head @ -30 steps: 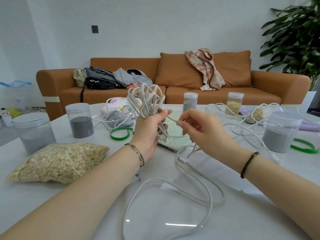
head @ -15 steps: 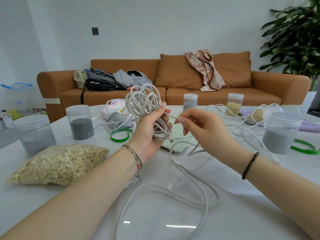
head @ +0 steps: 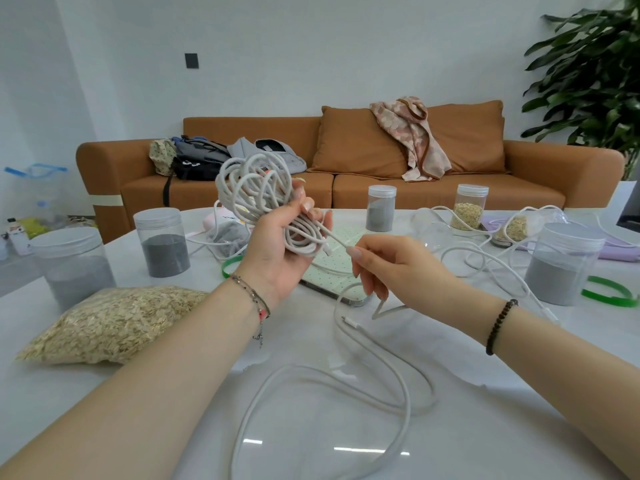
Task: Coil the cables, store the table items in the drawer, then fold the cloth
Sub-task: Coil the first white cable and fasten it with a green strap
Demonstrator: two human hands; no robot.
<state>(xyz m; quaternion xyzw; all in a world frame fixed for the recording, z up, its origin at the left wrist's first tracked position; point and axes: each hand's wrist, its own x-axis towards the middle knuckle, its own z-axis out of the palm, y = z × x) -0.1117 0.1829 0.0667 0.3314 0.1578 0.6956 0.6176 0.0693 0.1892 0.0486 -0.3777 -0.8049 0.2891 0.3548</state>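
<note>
The left hand (head: 277, 252) is raised in the middle of the frame with its palm turned toward the camera, fingers and thumb curled round 1 bundle of white cable (head: 254, 192) whose loops stand up above the fist. Its forearm comes in from the lower left with 1 thin bracelet at the wrist. The right hand (head: 398, 268) sits just right of it and a little lower, thumb and forefinger pinching the single strand that leaves the bundle, while its other fingers hang loosely curled toward the table (head: 485, 427). Its forearm comes in from the lower right with 1 dark bead bracelet. From the pinch the strand drops to the tabletop and lies as a loose loop (head: 346, 375) in the lower centre, with a plug end resting just below the right hand. A second cable (head: 485, 252) sprawls uncoiled at centre right. Standing on the table are 5 lidded jars: 4 with grey powder (head: 162, 240) and 1 with oats (head: 471, 207). Also there are 2 green rings (head: 609, 294), 1 bag of oats (head: 114, 320) at the left and 1 phone (head: 332, 271) in a dotted case under the hands. A patterned cloth (head: 412, 140) hangs over the sofa (head: 353, 147) behind.
</note>
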